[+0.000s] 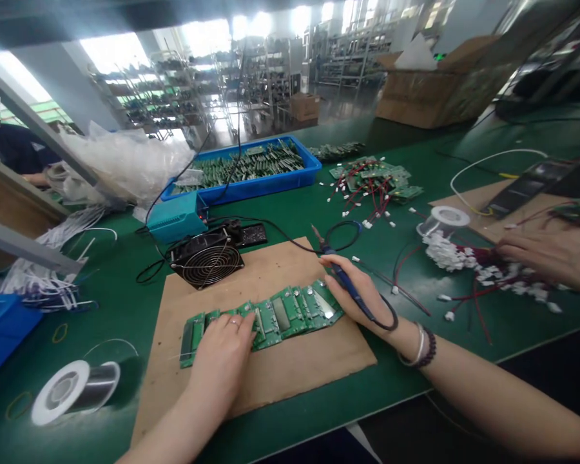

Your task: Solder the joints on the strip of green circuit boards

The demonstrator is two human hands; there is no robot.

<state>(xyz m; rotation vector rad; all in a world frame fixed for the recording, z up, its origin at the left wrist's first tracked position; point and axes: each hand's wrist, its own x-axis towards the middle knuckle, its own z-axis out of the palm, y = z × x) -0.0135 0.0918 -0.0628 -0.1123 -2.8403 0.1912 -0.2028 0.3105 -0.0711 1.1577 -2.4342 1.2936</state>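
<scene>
A row of green circuit boards point(290, 312) lies on a brown cardboard sheet point(290, 367) on the green table. My left hand point(225, 351) rests on the left part of the row, fingers bent and pressing down on the boards. My right hand point(357, 290) grips a blue soldering iron point(343, 280) like a pen, its tip pointing up and away at the right end of the row. The iron's black cable loops back over the table.
A small black fan point(207, 260) and a teal soldering station point(176, 219) stand behind the cardboard. A blue tray point(265, 187) of boards sits further back. A solder spool point(72, 393) lies at the left. Another person's hand point(551, 258) touches red wires with white connectors point(468, 264) at the right.
</scene>
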